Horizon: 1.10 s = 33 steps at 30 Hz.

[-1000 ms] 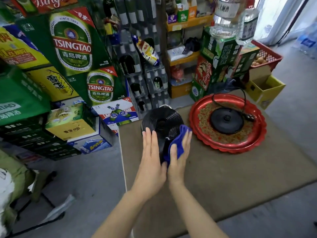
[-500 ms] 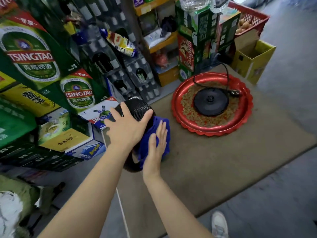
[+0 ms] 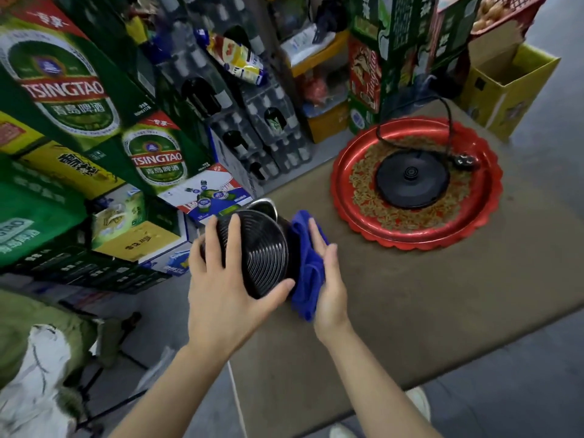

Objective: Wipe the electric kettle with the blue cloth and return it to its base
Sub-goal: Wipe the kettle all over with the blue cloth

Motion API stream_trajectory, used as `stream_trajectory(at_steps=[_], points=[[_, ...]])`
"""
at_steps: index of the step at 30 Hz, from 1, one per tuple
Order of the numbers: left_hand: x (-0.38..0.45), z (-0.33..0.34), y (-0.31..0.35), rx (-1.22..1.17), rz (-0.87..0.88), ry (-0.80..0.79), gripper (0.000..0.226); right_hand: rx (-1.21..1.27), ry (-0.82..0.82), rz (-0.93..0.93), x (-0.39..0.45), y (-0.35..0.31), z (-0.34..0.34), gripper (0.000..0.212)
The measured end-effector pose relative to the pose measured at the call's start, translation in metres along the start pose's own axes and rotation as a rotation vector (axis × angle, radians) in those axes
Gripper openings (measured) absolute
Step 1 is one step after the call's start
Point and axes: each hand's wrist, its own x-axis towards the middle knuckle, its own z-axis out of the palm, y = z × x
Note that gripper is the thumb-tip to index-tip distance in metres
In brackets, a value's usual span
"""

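The black electric kettle [image 3: 262, 257] is tipped on its side above the table's left edge, its ribbed underside facing me and a bit of metal rim showing behind. My left hand [image 3: 227, 292] grips that underside with spread fingers. My right hand [image 3: 328, 279] presses the blue cloth [image 3: 308, 270] flat against the kettle's right flank. The round black base [image 3: 412, 180] lies on a red tray [image 3: 379, 235] to the upper right, its cord looping off the back and its plug resting on the tray.
The tray rests on a brown table [image 3: 410, 311]. Green beer cartons [image 3: 79, 99] and crates of bottles are stacked along the left. A yellow open box [image 3: 508, 86] stands at the far right. Grey floor and a shoe [image 3: 417, 399] show below.
My left hand has shifted its grip on the kettle's underside, and the kettle has turned so the ribbed bottom faces me. The right hand has slid the cloth along the kettle's right side.
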Motion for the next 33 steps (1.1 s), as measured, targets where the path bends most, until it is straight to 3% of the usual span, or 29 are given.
stream_trajectory(at_steps=[3, 7, 9, 12, 14, 15, 18, 20, 22, 24, 27, 29, 31, 33], points=[[-0.024, 0.003, -0.017, -0.033, 0.051, 0.059, 0.118, -0.171, -0.174, -0.139, 0.036, -0.021, 0.003, 0.046], [-0.046, 0.008, -0.027, -0.049, 0.182, 0.115, 0.117, -0.33, -0.146, -0.042, 0.069, 0.004, -0.025, 0.045], [-0.057, 0.011, -0.027, -0.041, 0.324, 0.132, 0.112, -0.262, -0.124, 0.025, 0.062, 0.017, -0.043, 0.048], [-0.079, 0.022, -0.027, -0.043, 0.486, 0.181, 0.103, -0.494, -0.174, -0.163, 0.037, -0.009, -0.044, 0.046], [-0.094, 0.033, -0.028, -0.051, 0.507, 0.243, 0.095, -0.728, -0.47, -0.376, 0.03, -0.043, -0.026, 0.04], [-0.099, 0.037, -0.029, -0.056, 0.521, 0.268, 0.09, -0.806, -0.665, -0.392, 0.033, -0.061, -0.01, 0.038], [-0.103, 0.042, -0.028, -0.06, 0.589, 0.317, 0.074, -1.128, -1.192, -0.273, 0.071, -0.076, 0.04, 0.036], [-0.101, 0.042, -0.028, -0.06, 0.605, 0.323, 0.071, -1.309, -1.293, -0.062, 0.103, -0.064, 0.06, 0.04], [-0.097, 0.04, -0.029, -0.077, 0.583, 0.304, 0.076, -1.342, -1.146, 0.189, 0.13, -0.049, 0.061, 0.057], [-0.088, 0.035, -0.031, -0.085, 0.555, 0.279, 0.088, -1.233, -0.887, 0.311, 0.147, -0.04, 0.046, 0.067], [-0.067, 0.024, -0.037, -0.087, 0.537, 0.238, 0.1, -0.761, -0.571, 0.438, 0.156, -0.032, -0.003, 0.045], [-0.048, 0.017, -0.043, -0.121, 0.426, 0.192, 0.105, -0.386, -0.417, 0.583, 0.141, -0.02, -0.039, 0.035], [-0.023, 0.007, -0.044, -0.156, 0.234, 0.12, 0.114, -0.088, -0.19, 0.509, 0.119, 0.003, -0.055, 0.04], [0.008, -0.005, -0.041, -0.187, 0.101, -0.004, 0.117, 0.01, 0.105, 0.266, 0.095, 0.035, -0.046, 0.045]])
